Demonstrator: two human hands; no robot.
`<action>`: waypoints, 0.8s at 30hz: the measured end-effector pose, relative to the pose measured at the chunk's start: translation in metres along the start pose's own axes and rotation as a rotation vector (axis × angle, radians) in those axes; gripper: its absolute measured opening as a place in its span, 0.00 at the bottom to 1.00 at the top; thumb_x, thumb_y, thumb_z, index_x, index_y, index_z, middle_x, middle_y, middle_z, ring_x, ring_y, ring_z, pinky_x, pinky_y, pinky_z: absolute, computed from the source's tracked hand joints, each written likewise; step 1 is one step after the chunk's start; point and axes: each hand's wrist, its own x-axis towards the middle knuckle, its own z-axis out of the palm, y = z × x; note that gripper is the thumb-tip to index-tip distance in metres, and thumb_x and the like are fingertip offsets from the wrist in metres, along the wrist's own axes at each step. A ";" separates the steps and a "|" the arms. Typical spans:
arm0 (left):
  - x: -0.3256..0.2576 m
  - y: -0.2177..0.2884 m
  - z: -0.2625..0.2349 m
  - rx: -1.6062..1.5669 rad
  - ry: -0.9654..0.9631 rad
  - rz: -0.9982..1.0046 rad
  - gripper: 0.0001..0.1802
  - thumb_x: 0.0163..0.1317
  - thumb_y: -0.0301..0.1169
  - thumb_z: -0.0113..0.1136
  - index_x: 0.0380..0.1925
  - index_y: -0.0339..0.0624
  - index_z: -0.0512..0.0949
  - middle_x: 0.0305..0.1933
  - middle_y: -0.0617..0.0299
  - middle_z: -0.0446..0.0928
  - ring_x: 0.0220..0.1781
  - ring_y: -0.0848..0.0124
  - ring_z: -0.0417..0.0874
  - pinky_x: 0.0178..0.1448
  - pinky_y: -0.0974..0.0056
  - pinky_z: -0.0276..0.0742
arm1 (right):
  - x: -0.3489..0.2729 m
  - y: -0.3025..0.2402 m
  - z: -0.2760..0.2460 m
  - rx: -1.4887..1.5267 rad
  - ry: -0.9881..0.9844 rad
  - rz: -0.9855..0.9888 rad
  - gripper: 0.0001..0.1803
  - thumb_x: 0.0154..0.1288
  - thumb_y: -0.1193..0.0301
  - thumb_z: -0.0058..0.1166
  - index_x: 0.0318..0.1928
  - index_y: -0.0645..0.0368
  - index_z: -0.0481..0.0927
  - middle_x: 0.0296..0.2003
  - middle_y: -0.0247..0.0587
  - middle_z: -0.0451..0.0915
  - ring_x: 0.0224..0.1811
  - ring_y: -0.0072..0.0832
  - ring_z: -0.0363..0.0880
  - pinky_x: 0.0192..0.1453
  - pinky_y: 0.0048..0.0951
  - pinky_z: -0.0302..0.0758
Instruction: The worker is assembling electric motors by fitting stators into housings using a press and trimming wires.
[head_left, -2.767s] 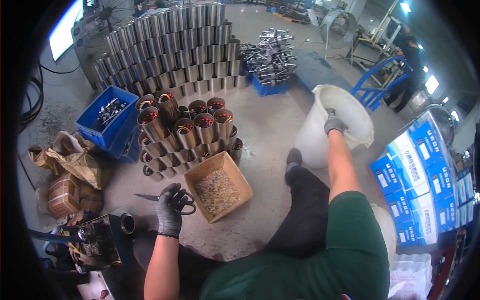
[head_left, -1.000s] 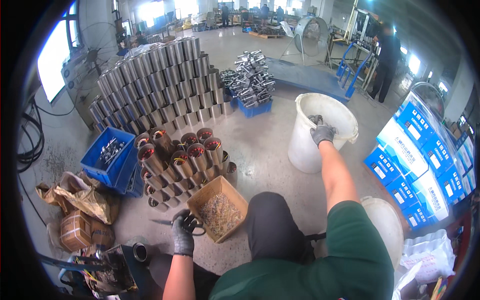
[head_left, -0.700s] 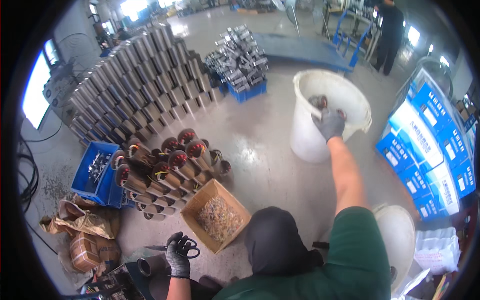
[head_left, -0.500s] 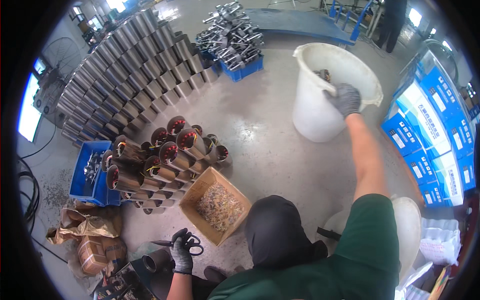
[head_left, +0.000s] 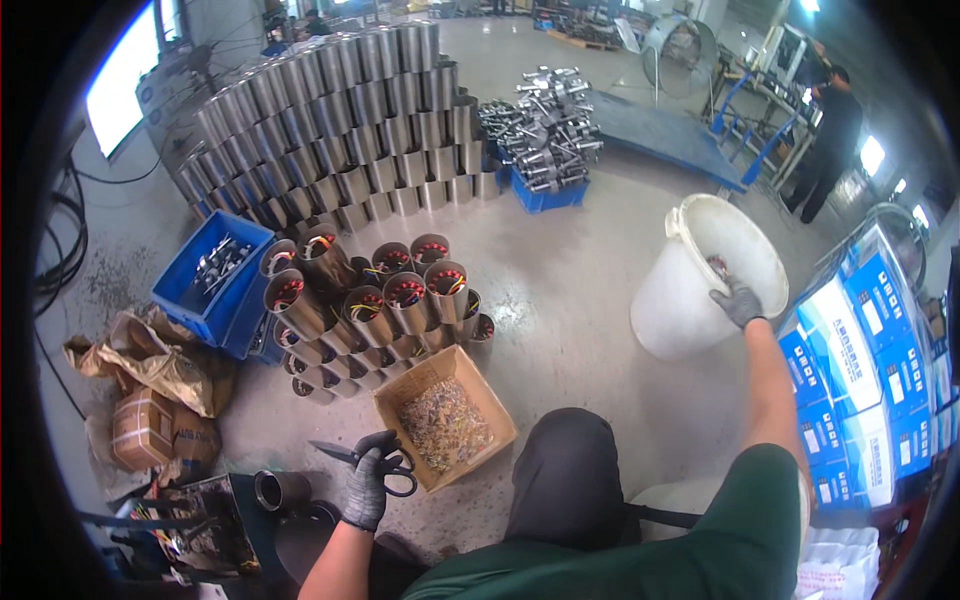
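Observation:
In my gloved left hand (head_left: pixel 368 490) is a pair of black-handled scissors (head_left: pixel 398 470); the blades point left and the finger loops stick out to the right. Just beyond, a cardboard box (head_left: pixel 500 408) holds many small bits of scrap. My right arm stretches forward, and my gloved right hand (head_left: pixel 738 303) is closed over the near rim of a tall white plastic bucket (head_left: pixel 665 310). Inside the bucket, beside my fingertips, a small part (head_left: pixel 717 266) shows, too little to name. Left of the box stand stacked metal cylinders with red and yellow wires (head_left: pixel 407 290).
Bare metal cylinders (head_left: pixel 340 130) form a high stack behind. A blue bin (head_left: pixel 195 300) holds metal parts; another blue tub (head_left: pixel 550 198) is heaped with metal shafts. Blue and white cartons (head_left: pixel 880 340) rise on the right. A person (head_left: pixel 832 130) stands far right.
The view has tilted up, so the scene sits lower in the picture. My right hand has shifted along the bucket's near rim. The scissors stay in my left hand.

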 end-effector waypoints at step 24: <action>0.008 0.006 0.006 -0.003 -0.151 0.041 0.20 0.71 0.32 0.46 0.58 0.37 0.76 0.51 0.54 0.80 0.48 0.68 0.81 0.56 0.61 0.80 | -0.145 -0.286 -0.046 -0.052 0.009 -0.167 0.29 0.51 0.66 0.60 0.57 0.61 0.81 0.52 0.55 0.83 0.60 0.47 0.78 0.71 0.52 0.63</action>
